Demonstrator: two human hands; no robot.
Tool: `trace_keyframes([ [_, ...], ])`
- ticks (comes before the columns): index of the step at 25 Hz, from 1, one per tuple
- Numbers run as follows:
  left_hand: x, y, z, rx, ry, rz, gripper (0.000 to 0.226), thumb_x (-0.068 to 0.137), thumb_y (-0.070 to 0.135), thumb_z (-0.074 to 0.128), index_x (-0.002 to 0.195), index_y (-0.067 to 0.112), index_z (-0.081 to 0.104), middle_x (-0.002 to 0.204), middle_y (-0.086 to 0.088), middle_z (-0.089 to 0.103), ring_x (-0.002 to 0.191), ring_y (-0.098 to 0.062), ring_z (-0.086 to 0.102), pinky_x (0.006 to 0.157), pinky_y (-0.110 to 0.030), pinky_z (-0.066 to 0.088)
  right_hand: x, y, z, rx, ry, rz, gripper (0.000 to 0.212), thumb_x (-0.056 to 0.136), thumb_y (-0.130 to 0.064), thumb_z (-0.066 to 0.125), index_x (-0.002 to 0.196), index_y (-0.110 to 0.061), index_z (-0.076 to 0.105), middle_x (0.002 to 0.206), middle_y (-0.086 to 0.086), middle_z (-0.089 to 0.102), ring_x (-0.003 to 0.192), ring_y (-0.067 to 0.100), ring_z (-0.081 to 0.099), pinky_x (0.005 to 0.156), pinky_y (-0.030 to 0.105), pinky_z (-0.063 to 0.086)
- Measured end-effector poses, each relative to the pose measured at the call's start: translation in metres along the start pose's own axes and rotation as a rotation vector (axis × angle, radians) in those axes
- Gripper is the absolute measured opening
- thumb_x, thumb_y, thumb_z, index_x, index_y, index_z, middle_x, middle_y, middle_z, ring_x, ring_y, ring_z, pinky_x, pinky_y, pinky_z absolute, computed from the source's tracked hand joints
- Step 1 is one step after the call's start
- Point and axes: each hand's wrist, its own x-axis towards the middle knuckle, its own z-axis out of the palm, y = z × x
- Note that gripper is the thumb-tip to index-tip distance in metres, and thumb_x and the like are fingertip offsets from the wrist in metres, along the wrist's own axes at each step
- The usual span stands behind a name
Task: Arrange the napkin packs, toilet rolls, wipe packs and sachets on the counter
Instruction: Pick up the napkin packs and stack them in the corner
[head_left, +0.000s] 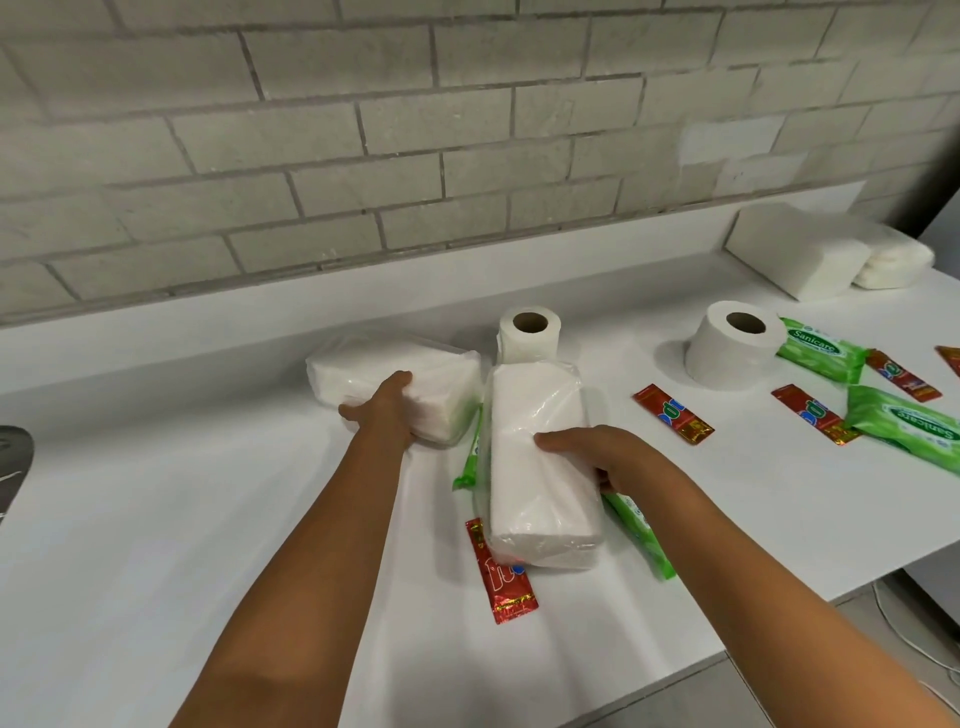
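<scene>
My left hand (387, 410) grips the near end of a white napkin pack (410, 376) lying on the white counter (156, 545). My right hand (602, 454) holds a second napkin pack (535, 467) by its right side, over a green wipe pack (641, 535) and a red sachet (501, 582). A toilet roll (529, 335) stands behind them, another toilet roll (732, 345) to the right. Two green wipe packs (821, 351) (909, 423) and red sachets (672, 413) (813, 413) (904, 374) lie at the right. Two more napkin packs (800, 254) (893, 260) sit by the wall.
A grey brick wall (363, 130) backs the counter. A metal object (13, 467) shows at the left edge. The counter's right front edge drops to a floor with white cables (898, 623).
</scene>
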Motion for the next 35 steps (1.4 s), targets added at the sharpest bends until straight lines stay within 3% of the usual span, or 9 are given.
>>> trace_keyframes([
  [3, 0.007, -0.003, -0.007, -0.044, -0.057, 0.030, 0.107, 0.061, 0.017, 0.080, 0.144, 0.029, 0.013, 0.138, -0.005, 0.041, 0.117, -0.031, 0.051, 0.101, -0.050, 0.044, 0.002, -0.002, 0.005, 0.038, -0.002, -0.015, 0.055, 0.067, -0.035, 0.079, 0.105, -0.012, 0.047, 0.093, 0.005, 0.059, 0.085, 0.023, 0.057, 0.083, 0.038, 0.046],
  [6, 0.018, -0.004, -0.016, -0.109, -0.118, 0.049, 0.081, 0.063, 0.012, 0.077, 0.127, 0.026, 0.030, 0.134, -0.007, 0.049, 0.114, -0.030, 0.056, 0.098, -0.051, 0.046, 0.005, -0.002, 0.009, 0.100, -0.009, -0.033, 0.061, 0.065, -0.035, 0.080, 0.112, -0.011, 0.050, 0.101, 0.008, 0.064, 0.090, 0.026, 0.060, 0.086, 0.041, 0.049],
  [10, 0.018, -0.003, -0.023, -0.183, -0.185, 0.058, 0.070, 0.072, 0.010, 0.071, 0.129, 0.026, 0.033, 0.123, -0.004, 0.053, 0.107, -0.029, 0.058, 0.092, -0.049, 0.049, 0.003, -0.003, 0.009, 0.137, -0.042, -0.047, 0.049, 0.072, -0.033, 0.076, 0.105, -0.013, 0.046, 0.085, 0.003, 0.058, 0.076, 0.020, 0.055, 0.064, 0.033, 0.045],
  [17, 0.011, 0.004, -0.016, -0.239, -0.316, 0.197, 0.063, 0.078, 0.006, 0.066, 0.132, 0.020, 0.038, 0.134, -0.007, 0.054, 0.116, -0.029, 0.057, 0.091, -0.049, 0.051, -0.007, -0.014, -0.010, 0.158, -0.072, -0.127, 0.058, 0.069, -0.033, 0.076, 0.115, -0.007, 0.053, 0.105, 0.011, 0.065, 0.095, 0.030, 0.062, 0.086, 0.041, 0.050],
  [22, -0.012, 0.012, 0.010, -0.177, -0.519, 0.262, 0.087, 0.061, 0.017, 0.073, 0.140, 0.013, 0.037, 0.137, -0.011, 0.053, 0.122, -0.030, 0.055, 0.073, -0.038, 0.059, -0.021, -0.022, -0.059, 0.309, -0.147, -0.260, 0.020, 0.081, -0.023, 0.066, 0.095, -0.010, 0.063, 0.093, 0.010, 0.072, 0.088, 0.026, 0.066, 0.077, 0.035, 0.052],
  [25, -0.044, 0.006, 0.037, -0.117, -0.652, 0.268, 0.059, 0.071, 0.015, 0.063, 0.128, 0.007, 0.051, 0.119, -0.010, 0.065, 0.113, -0.030, 0.059, 0.070, -0.032, 0.059, -0.031, -0.018, -0.096, 0.422, -0.145, -0.358, 0.011, 0.084, -0.021, 0.061, 0.093, -0.013, 0.062, 0.083, 0.005, 0.074, 0.084, 0.023, 0.068, 0.074, 0.035, 0.053],
  [28, -0.090, -0.015, 0.068, -0.061, -0.802, 0.233, 0.033, 0.068, 0.014, 0.060, 0.101, 0.015, 0.062, 0.084, 0.000, 0.075, 0.090, -0.022, 0.065, 0.064, -0.029, 0.059, -0.040, -0.003, -0.143, 0.513, -0.126, -0.402, 0.031, 0.076, -0.026, 0.067, 0.104, -0.015, 0.060, 0.084, 0.004, 0.076, 0.079, 0.021, 0.072, 0.070, 0.035, 0.053],
  [33, -0.155, -0.080, 0.118, -0.082, -0.923, 0.195, 0.068, 0.029, 0.026, 0.081, 0.095, 0.014, 0.068, 0.081, -0.006, 0.075, 0.078, -0.027, 0.070, 0.062, -0.034, 0.059, -0.056, 0.028, -0.230, 0.661, 0.003, -0.441, 0.011, 0.085, -0.023, 0.057, 0.092, -0.016, 0.061, 0.066, 0.000, 0.075, 0.070, 0.020, 0.070, 0.071, 0.037, 0.051],
  [35, -0.179, -0.113, 0.144, -0.094, -0.938, 0.181, 0.069, 0.032, 0.029, 0.081, 0.097, 0.014, 0.066, 0.080, -0.004, 0.075, 0.079, -0.025, 0.069, 0.062, -0.030, 0.058, -0.064, 0.043, -0.271, 0.710, 0.048, -0.450, 0.009, 0.087, -0.022, 0.054, 0.090, -0.016, 0.060, 0.063, 0.000, 0.074, 0.077, 0.023, 0.066, 0.069, 0.037, 0.049],
])
